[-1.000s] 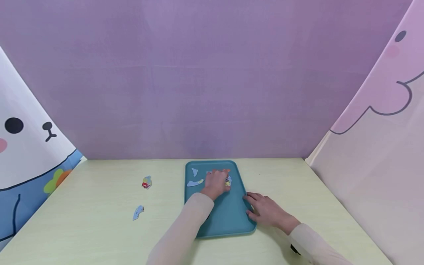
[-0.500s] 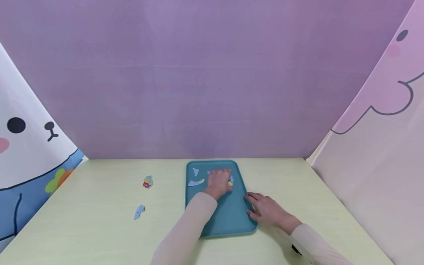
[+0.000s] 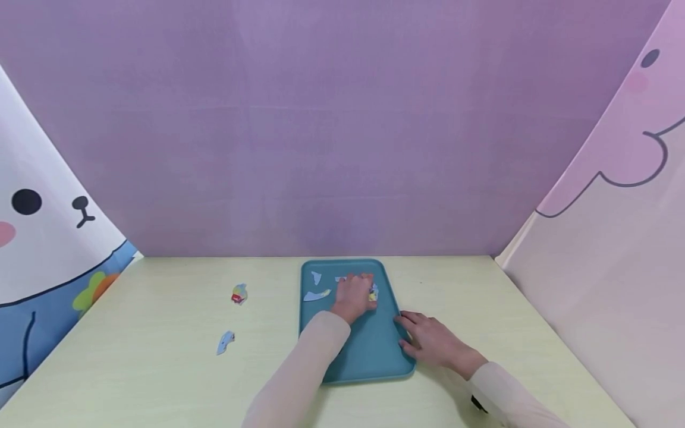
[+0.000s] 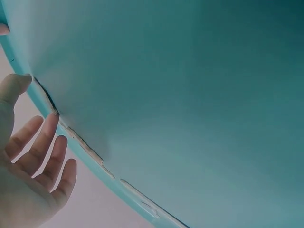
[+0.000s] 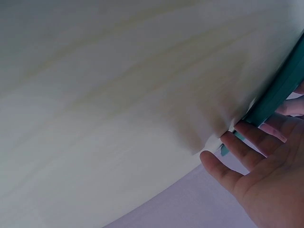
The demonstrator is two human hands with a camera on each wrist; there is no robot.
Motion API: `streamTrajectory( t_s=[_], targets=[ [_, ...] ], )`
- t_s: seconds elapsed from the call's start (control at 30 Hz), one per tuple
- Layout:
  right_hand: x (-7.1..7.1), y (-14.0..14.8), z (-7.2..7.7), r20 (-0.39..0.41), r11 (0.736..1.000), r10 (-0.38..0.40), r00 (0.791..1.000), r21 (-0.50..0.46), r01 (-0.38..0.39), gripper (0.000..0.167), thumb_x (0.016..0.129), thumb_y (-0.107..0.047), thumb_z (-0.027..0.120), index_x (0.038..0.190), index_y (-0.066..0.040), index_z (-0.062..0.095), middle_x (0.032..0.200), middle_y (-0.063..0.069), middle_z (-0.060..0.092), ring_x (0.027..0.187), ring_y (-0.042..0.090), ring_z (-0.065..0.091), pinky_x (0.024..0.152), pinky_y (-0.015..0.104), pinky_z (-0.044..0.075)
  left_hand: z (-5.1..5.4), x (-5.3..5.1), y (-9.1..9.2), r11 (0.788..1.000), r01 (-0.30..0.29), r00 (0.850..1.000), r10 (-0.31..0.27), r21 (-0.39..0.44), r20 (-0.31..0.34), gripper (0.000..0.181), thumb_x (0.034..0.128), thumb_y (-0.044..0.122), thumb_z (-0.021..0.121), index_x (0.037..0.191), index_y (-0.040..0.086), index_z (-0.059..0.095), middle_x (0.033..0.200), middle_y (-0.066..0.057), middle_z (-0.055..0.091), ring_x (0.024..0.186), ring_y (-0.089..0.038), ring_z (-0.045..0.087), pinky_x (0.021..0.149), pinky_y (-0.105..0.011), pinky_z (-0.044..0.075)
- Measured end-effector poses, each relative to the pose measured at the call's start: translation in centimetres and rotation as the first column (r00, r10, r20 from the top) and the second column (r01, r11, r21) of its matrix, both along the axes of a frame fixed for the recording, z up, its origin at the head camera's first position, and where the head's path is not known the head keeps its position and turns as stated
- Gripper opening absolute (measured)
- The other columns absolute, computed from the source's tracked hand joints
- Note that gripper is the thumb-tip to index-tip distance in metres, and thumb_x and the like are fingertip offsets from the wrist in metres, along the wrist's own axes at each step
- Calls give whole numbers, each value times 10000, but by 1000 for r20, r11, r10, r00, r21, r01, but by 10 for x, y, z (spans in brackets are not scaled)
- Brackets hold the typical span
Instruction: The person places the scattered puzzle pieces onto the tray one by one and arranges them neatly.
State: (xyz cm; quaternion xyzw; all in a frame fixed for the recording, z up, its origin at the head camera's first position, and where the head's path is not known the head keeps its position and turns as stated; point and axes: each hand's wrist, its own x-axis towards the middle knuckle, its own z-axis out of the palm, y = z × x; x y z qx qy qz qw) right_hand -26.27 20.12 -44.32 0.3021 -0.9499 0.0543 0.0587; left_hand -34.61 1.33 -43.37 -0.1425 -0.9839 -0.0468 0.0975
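Note:
My left hand [image 3: 353,295] is over the far part of the teal tray [image 3: 369,351], partly covering flat puzzle pieces. In the left wrist view, the thumb and a fingertip of that hand [image 4: 33,161] touch the two ends of a thin piece [image 4: 46,96] lying on the tray; the other fingers are spread. A colourful piece [image 3: 373,292] shows right of the hand, and a pale blue piece [image 3: 317,295] lies left of it. Fingertips of my right hand [image 3: 433,342] rest against the tray's right edge, with its fingers [image 5: 221,171] extended in the right wrist view.
Another small blue piece [image 3: 316,277] lies in the tray's far left corner. On the pale table left of the tray are a multicoloured piece [image 3: 239,294] and a blue curved one [image 3: 226,342]. A purple backdrop [image 3: 321,148] stands behind the table.
The whole head view has shifted slightly, carrying table and tray a little to the right. Both hands keep nearly the same places relative to the tray.

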Motion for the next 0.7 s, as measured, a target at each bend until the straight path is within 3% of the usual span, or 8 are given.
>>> streamTrajectory(
  t_s=[0.23, 0.4, 0.7],
  targets=[
    [-1, 1, -1, -12, 1000, 10, 1000, -5, -10, 477, 867, -307, 575, 1255, -37, 518, 1274, 163, 521, 1158, 318, 514, 868, 475, 469, 5, 1, -7, 999, 4, 1000, -4, 37, 19, 643, 723, 457, 724, 1302, 287, 504, 1182, 6, 623, 1069, -245, 563, 890, -441, 465],
    [-1, 1, -2, -24, 1000, 10, 1000, -3, -10, 475, 864, -308, 578, 1250, -37, 522, 1270, 164, 525, 1153, 317, 518, 868, 473, 471, 9, 1, -14, 996, 26, 999, -28, 91, 29, 606, 721, 408, 743, 1279, 305, 530, 1140, 67, 641, 1040, -224, 567, 868, -421, 473],
    [-1, 0, -2, -20, 1000, 6, 1000, -6, -6, 482, 864, -309, 576, 1253, -31, 520, 1274, 174, 520, 1157, 327, 513, 866, 481, 468, 15, -4, -34, 991, 49, 999, -49, 124, -6, 459, 717, 397, 749, 1115, 199, 633, 1048, 33, 669, 956, -217, 598, 786, -396, 499]
  ],
)
